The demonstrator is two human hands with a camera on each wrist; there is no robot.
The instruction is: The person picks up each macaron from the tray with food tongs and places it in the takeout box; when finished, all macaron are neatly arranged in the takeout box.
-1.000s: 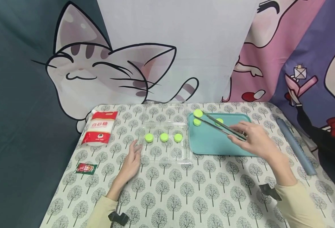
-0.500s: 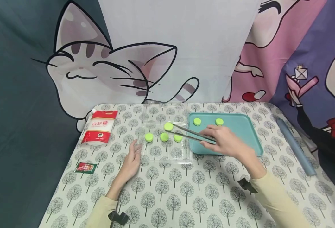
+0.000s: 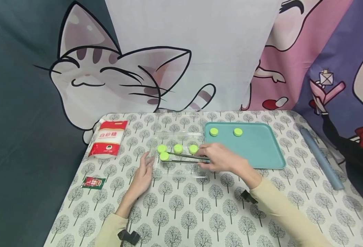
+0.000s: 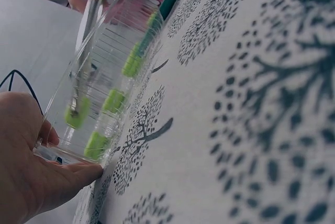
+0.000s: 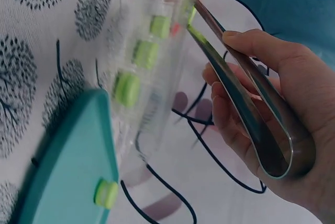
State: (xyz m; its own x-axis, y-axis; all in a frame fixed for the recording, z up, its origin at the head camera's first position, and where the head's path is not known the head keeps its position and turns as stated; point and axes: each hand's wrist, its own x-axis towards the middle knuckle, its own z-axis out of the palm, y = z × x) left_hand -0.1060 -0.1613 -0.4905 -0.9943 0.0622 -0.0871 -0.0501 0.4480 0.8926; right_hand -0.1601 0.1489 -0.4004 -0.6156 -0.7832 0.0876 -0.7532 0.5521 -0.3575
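Observation:
My right hand (image 3: 220, 157) grips metal tongs (image 5: 251, 98), thumb on one arm and fingers on the other. Their tips hold a green macaron (image 3: 164, 156) over the front left of a clear plastic box (image 3: 181, 173). Behind it in the box, a row holds a left macaron (image 3: 161, 148), a middle one (image 3: 178, 148) and a right one (image 3: 193, 149). My left hand (image 3: 142, 175) holds the box's left side, its thumb (image 4: 78, 174) low against the outer wall. Two more macarons (image 3: 213, 131) lie on a teal tray (image 3: 246, 156) to the right.
The box's clear lid (image 3: 178, 121) lies folded back behind it. At the left are a red and white sugar bag (image 3: 108, 139) and a small red and green packet (image 3: 93, 182). A grey-blue roll (image 3: 321, 159) lies along the right edge of the tree-print tablecloth (image 3: 187, 219).
The right hand has carried the macaron in the tongs leftward from above the tray to the box's front left, lowering it. The left hand has stayed at the box's side.

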